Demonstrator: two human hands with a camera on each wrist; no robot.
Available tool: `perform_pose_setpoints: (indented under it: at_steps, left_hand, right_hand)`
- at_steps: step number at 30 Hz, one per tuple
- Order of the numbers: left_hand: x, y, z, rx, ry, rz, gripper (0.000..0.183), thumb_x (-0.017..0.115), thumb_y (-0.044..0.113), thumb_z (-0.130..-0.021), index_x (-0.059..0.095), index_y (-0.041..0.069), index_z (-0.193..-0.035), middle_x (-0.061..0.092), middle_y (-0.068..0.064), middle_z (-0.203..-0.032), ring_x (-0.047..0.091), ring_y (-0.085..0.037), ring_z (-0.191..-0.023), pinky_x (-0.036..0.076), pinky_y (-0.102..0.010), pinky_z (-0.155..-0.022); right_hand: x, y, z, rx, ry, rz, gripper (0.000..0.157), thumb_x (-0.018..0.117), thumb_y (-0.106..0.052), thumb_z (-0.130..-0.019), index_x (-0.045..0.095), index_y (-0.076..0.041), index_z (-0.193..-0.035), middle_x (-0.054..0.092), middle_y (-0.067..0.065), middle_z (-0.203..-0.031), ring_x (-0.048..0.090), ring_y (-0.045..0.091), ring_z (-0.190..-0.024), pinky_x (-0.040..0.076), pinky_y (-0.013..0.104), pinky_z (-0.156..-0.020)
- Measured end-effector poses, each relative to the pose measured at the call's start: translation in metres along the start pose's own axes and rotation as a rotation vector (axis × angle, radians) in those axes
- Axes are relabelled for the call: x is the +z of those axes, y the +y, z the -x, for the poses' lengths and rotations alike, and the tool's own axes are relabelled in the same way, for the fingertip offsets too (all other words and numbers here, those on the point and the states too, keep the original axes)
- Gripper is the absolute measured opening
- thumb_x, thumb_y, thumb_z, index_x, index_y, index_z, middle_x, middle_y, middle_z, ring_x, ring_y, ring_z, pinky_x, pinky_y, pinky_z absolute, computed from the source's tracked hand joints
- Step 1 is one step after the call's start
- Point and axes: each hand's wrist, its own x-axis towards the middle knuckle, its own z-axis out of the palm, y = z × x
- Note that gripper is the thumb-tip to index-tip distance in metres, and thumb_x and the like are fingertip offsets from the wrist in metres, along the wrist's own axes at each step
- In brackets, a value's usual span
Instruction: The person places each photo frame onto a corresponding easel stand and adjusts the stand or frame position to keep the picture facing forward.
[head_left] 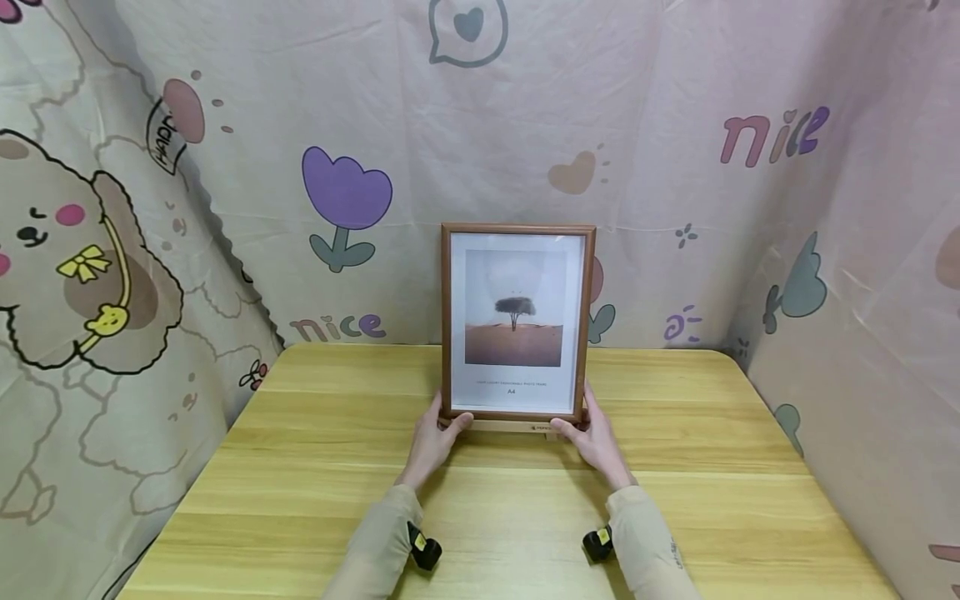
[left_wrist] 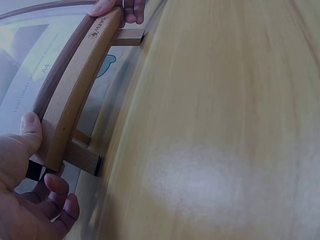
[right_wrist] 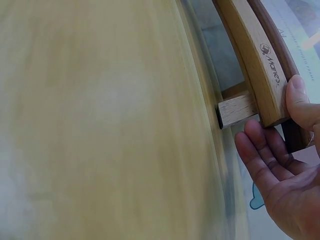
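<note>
A brown-rimmed picture frame (head_left: 513, 321), showing a lone tree and the marking A4, stands upright on a wooden easel stand (head_left: 502, 426) near the table's far side. At its lower left corner, my left hand (head_left: 431, 437) grips it, thumb on the front and fingers behind. My right hand (head_left: 596, 437) holds the lower right corner in the same way. The left wrist view shows the stand's light front bar (left_wrist: 75, 105) against the frame's lower edge. In the right wrist view, a short stand foot (right_wrist: 237, 110) juts forward beside my fingers. The back of the frame is hidden.
A wood-grain table (head_left: 300, 500) lies under the stand. Behind it and on both sides hangs a printed curtain (head_left: 510, 125) with flowers, hearts and a cartoon animal. Small black devices with yellow marks (head_left: 425, 550) are strapped to both sleeves.
</note>
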Motion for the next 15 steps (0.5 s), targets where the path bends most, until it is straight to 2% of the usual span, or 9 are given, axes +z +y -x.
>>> perform_pose_setpoints:
  at_steps: [15]
  left_hand:
    - [0.0006,0.0012,-0.0001,-0.026,-0.019,0.006,0.081,0.070,0.035,-0.094,0.031,0.003,-0.157,0.045,-0.026,-0.153,0.041,-0.044,-0.143,0.034,-0.059,-0.117]
  right_hand:
    - [-0.0023,-0.0029,0.0004,0.035,-0.011,0.004,0.101,0.079,-0.017,-0.088,0.012,-0.010,-0.163,0.071,0.028,-0.105,0.066,0.017,-0.079,0.052,0.021,-0.068]
